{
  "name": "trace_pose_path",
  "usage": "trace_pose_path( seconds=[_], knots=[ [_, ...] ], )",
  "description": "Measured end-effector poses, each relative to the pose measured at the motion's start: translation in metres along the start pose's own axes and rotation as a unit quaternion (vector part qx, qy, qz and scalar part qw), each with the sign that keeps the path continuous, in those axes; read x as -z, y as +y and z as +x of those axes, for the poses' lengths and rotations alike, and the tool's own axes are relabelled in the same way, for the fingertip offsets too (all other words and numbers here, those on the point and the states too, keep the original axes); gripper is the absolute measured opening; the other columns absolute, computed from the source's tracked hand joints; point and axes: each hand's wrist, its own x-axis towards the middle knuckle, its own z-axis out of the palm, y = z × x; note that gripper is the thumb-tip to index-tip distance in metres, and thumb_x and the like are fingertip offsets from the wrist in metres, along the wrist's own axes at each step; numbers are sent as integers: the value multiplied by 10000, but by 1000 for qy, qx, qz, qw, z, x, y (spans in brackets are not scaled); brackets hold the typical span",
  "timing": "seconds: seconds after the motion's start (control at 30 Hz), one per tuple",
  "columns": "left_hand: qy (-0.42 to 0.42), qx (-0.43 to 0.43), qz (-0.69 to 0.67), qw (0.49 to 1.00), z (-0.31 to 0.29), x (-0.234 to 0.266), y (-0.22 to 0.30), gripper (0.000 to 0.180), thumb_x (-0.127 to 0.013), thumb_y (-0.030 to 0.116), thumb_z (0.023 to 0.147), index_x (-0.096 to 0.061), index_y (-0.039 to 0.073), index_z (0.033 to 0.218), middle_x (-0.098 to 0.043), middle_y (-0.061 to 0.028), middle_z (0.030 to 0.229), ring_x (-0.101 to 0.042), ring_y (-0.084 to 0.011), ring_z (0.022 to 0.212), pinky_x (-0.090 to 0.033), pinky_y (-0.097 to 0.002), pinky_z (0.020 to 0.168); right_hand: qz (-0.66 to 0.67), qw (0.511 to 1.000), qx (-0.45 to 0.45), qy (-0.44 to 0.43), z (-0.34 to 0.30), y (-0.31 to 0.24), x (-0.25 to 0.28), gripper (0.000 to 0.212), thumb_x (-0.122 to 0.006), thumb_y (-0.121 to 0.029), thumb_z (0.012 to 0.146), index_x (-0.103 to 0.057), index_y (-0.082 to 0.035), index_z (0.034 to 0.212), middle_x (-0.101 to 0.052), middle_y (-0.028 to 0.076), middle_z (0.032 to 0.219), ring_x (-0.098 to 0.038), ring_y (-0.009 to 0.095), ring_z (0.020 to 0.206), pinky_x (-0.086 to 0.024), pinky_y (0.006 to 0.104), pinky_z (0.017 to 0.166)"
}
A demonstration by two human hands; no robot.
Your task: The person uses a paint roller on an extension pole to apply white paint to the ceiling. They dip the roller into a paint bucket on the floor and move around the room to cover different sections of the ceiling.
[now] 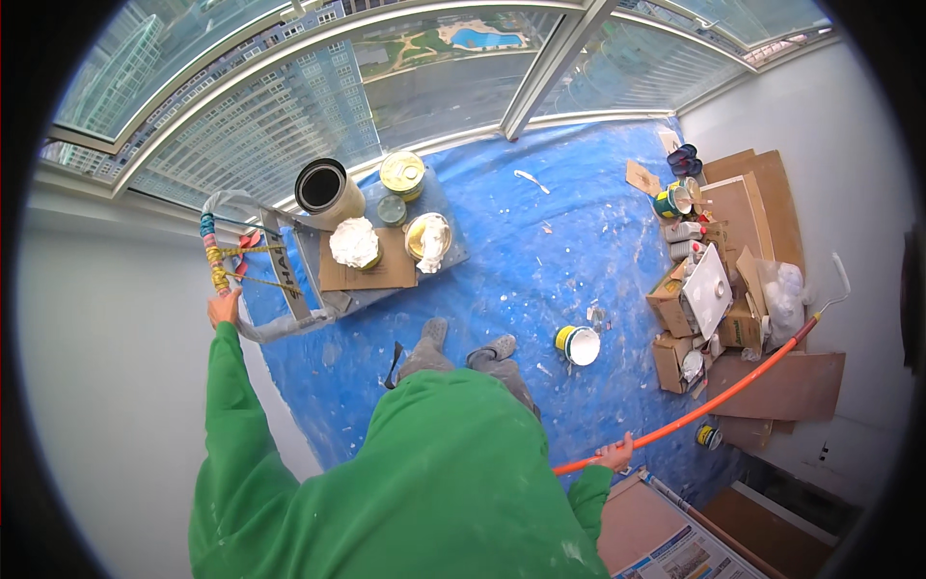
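Observation:
My left hand is closed around the lower part of a platform cart's handle. Colored tape and yellow cord wrap that handle. On the cart's bed stand a large open bucket with a dark inside, a yellow-lidded can, a small dark tub, and two cans topped with white material, one of them on a cardboard sheet. My right hand grips a long orange pole, which slants out to the right and ends in a thin bent frame.
Blue plastic sheeting covers the floor. An open can of white paint stands right of my feet. Boxes, panels and cans crowd along the right wall. Large windows run across the far side.

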Motion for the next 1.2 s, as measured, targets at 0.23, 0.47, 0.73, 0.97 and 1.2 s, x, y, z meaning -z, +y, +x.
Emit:
trace_pose_path(
  seconds=[0.23, 0.47, 0.73, 0.97, 1.2],
  knots=[
    [105, -146, -146, 973, -133, -23, 122, 442, -730, 290, 780, -590, -26, 1056, -609, -204, 1041, -602, -363, 975, -491, -440, 837, -36, 999, -10, 17, 20, 3, 14, 366, -682, -358, 854, -412, -171, 693, -279, -47, 574, -216, 86, 395, -194, 267, 382],
    [-213, -143, -126, 958, -233, -169, 193, 307, -711, 268, 759, -641, -19, 844, -689, -225, 823, -665, -403, 850, -516, -445, 787, -92, 996, -5, -6, 58, -5, 16, 322, -629, -411, 874, -417, -204, 749, -248, -62, 575, -228, 85, 394, -206, 255, 384],
    [-269, -225, -41, 936, -197, -333, 306, 401, -665, 198, 761, -563, -18, 1084, -628, -297, 1078, -603, -434, 1041, -491, -491, 903, -189, 977, -19, 96, 52, -5, 44, 401, -648, -453, 840, -373, -189, 717, -246, -49, 546, -229, 95, 385, -183, 273, 355],
    [-310, -349, -23, 884, -174, -403, 364, 436, -672, 218, 761, -610, -38, 1108, -632, -283, 1102, -602, -421, 1070, -486, -485, 928, -253, 961, -19, 110, 16, 32, 62, 352, -621, -422, 855, -402, -147, 846, -316, -9, 671, -298, 136, 476, -260, 294, 422],
    [-343, -232, 4, 910, -212, -408, 338, 400, -647, 321, 722, -691, -42, 885, -665, -299, 967, -644, -452, 941, -510, -500, 868, -308, 944, -52, 103, -24, 37, 63, 372, -556, -343, 880, -476, -86, 1138, -444, 59, 920, -438, 194, 652, -403, 324, 543]
  ],
)
